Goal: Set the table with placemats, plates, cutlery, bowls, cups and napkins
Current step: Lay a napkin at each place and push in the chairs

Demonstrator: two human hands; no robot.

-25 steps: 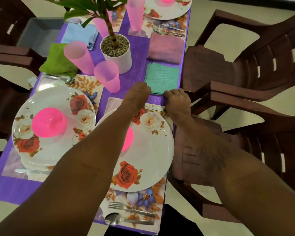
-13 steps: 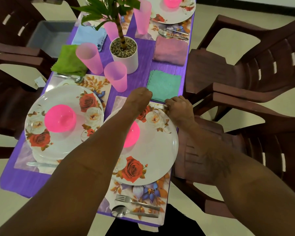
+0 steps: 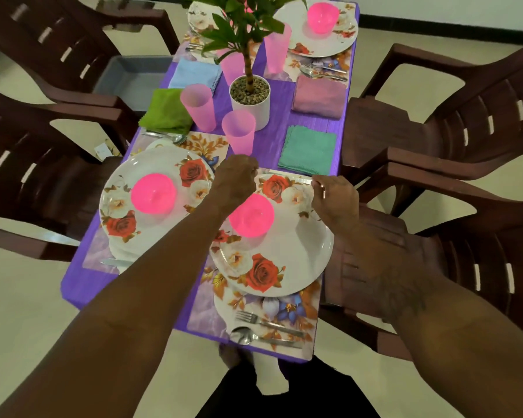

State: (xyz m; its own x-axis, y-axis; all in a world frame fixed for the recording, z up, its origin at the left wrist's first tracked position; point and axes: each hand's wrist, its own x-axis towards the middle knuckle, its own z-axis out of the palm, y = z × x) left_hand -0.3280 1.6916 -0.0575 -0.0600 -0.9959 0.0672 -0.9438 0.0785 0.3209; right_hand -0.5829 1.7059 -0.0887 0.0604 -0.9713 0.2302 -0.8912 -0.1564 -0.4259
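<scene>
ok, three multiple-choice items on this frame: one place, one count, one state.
1. The teal napkin lies: A on the floor; B on the table, right of the nearest cup; C on a chair.
2. Napkins in view: A two; B three; C four.
3. The nearest cup is: A upright; B on its side; C stacked in another.
Answers: B, it lies flat on the purple top, right of that cup; C, green napkin, blue napkin, mauve napkin, teal napkin; A, its open mouth faces up.
</scene>
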